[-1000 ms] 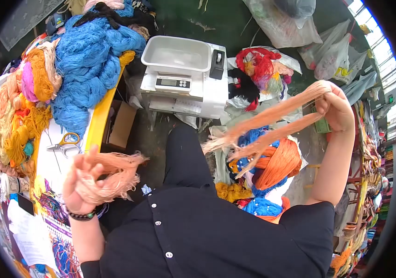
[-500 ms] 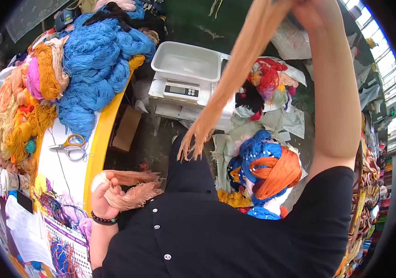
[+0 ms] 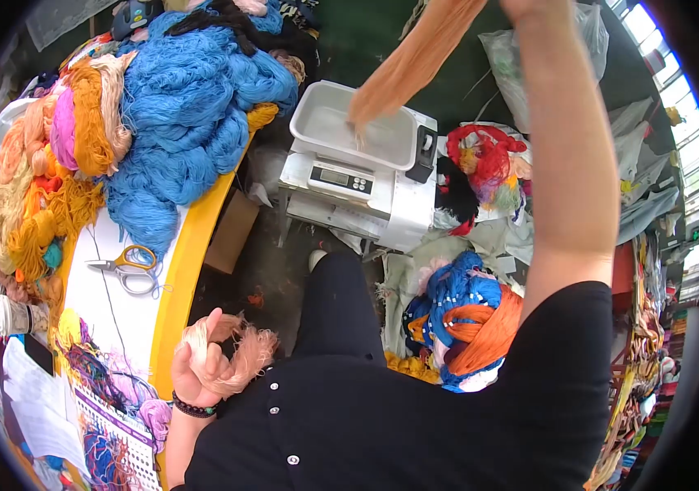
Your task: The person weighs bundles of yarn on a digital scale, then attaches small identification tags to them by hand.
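Low by my body, my left hand (image 3: 194, 366) has its fingers curled round a bundle of pale peach yarn (image 3: 250, 358), whose loose ends hang toward my shirt. My right hand (image 3: 523, 6) is raised at the top edge of the view, its fingers cut off by the frame. From it a long hank of peach yarn (image 3: 419, 61) slants down to the left. The hank's lower end overlaps the white tray (image 3: 308, 123) of a digital scale (image 3: 341, 178).
On the yellow-edged table (image 3: 190, 274) at left lie scissors (image 3: 133, 268), a big heap of blue yarn (image 3: 186, 106) and orange and yellow hanks (image 3: 87, 123). Blue and orange yarn (image 3: 480, 319) sits on cloth at right, with red yarn (image 3: 489, 155) beyond it.
The right hand has moved up and forward, bringing the hank's lower end from over my leg to over the scale tray. My left hand still holds its bundle. The view has shifted slightly.
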Demonstrator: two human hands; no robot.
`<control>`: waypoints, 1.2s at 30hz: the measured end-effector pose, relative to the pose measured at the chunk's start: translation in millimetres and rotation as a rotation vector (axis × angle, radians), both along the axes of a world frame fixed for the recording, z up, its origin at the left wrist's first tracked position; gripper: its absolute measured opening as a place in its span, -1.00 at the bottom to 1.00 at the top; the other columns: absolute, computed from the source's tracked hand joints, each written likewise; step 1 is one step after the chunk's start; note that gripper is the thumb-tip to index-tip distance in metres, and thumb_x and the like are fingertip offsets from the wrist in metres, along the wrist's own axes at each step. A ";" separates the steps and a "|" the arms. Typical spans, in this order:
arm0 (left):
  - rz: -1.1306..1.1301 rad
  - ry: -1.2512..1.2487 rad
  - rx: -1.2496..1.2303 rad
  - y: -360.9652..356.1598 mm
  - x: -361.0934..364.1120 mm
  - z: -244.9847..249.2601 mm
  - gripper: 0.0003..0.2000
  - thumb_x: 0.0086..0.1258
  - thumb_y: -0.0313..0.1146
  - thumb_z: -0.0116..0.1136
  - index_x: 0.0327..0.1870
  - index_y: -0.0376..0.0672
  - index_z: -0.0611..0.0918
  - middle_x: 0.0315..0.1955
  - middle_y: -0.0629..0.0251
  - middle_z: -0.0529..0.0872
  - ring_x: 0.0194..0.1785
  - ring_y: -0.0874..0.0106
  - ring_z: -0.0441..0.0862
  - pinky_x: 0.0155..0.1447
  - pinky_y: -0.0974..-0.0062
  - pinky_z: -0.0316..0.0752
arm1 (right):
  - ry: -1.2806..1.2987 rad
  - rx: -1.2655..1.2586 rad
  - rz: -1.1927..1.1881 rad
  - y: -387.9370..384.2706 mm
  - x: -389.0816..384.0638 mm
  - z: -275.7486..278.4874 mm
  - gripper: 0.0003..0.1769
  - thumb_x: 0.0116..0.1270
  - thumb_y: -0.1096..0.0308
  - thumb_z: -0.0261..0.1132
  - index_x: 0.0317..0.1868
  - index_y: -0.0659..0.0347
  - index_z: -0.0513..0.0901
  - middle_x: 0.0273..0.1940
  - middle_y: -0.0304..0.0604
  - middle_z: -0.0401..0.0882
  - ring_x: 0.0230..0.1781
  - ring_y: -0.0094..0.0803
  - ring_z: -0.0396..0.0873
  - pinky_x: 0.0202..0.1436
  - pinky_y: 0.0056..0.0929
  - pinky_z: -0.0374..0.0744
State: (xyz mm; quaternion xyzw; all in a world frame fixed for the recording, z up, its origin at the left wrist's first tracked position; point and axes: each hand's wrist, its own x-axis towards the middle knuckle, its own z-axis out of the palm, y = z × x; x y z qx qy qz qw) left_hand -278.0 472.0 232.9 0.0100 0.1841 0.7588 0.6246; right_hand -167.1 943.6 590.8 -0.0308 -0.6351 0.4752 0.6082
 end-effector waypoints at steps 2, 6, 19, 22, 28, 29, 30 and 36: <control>-0.020 0.012 0.037 -7.3 -6.8 -14.2 -0.34 0.47 0.06 -0.05 0.42 -0.22 0.23 -0.62 0.40 0.45 -0.57 0.53 0.36 -0.30 0.47 0.35 | -0.090 -0.575 0.935 36.9 11.7 -39.3 -0.77 0.39 0.35 0.08 -0.47 0.13 0.53 -0.56 -0.35 0.42 -0.58 -0.58 0.34 -0.47 -0.59 0.36; -0.042 0.086 0.144 -8.3 -14.0 -24.6 -0.51 0.48 -0.03 -0.02 0.26 -0.19 0.44 -0.45 0.30 0.60 -0.45 0.48 0.47 -0.21 0.40 0.41 | -0.803 -0.012 -0.145 106.4 -15.4 -198.7 -0.77 0.40 0.24 0.18 -0.16 0.22 0.64 -0.31 -0.33 0.57 -0.39 -0.66 0.43 -0.31 -0.64 0.42; 0.105 0.745 -0.396 33.2 -0.1 -0.1 -0.76 0.36 -0.40 0.12 -0.04 -0.35 0.60 -0.27 0.10 0.73 -0.19 0.37 0.68 0.00 0.44 0.56 | -1.065 0.586 -0.795 -63.5 21.0 -393.5 -0.70 0.14 0.33 0.33 -0.10 0.18 0.57 -0.04 -0.12 0.56 0.07 -0.10 0.46 0.14 -0.10 0.35; 0.155 0.702 -0.339 42.9 7.5 9.1 -0.69 0.33 -0.46 0.11 0.07 -0.36 0.54 -0.29 0.12 0.73 -0.24 0.41 0.66 -0.03 0.48 0.54 | -0.885 0.214 -0.595 -125.0 27.6 -368.0 -0.72 0.16 0.35 0.34 -0.11 0.24 0.59 -0.16 -0.07 0.61 -0.12 -0.06 0.55 -0.04 -0.21 0.49; 0.148 0.795 -0.257 57.1 22.4 7.5 -0.59 0.35 -0.62 0.03 0.24 -0.38 0.42 -0.21 0.19 0.67 -0.22 0.45 0.66 0.02 0.53 0.54 | -0.778 -0.240 0.501 -262.3 18.0 -336.4 -0.77 0.28 0.26 0.26 -0.28 0.29 0.68 -0.34 -0.08 0.65 -0.32 -0.29 0.61 -0.18 -0.37 0.56; 0.193 0.827 -0.264 60.2 29.9 8.3 -0.58 0.36 -0.63 0.03 0.25 -0.37 0.41 -0.14 0.21 0.64 -0.18 0.47 0.65 0.04 0.53 0.53 | -0.769 -0.448 0.578 -272.2 16.9 -339.0 -0.79 0.29 0.32 0.26 -0.26 0.32 0.66 -0.28 -0.11 0.66 -0.29 -0.37 0.61 -0.17 -0.43 0.55; 0.241 0.860 -0.269 64.2 36.8 11.4 -0.58 0.37 -0.63 0.04 0.27 -0.37 0.41 -0.08 0.23 0.62 -0.14 0.48 0.64 0.06 0.54 0.53 | -0.766 -0.487 0.590 -275.6 15.1 -340.1 -0.80 0.29 0.33 0.26 -0.26 0.33 0.66 -0.28 -0.12 0.65 -0.30 -0.41 0.60 -0.17 -0.44 0.55; 0.185 1.033 -0.247 53.4 40.3 5.5 -0.59 0.38 -0.60 0.07 0.27 -0.38 0.42 -0.02 0.28 0.56 0.00 0.52 0.58 0.11 0.57 0.49 | -0.883 -0.453 0.633 -281.3 20.2 -335.0 -0.82 0.39 0.40 0.22 -0.16 0.40 0.60 -0.34 -0.23 0.60 -0.48 -0.62 0.54 -0.40 -0.58 0.55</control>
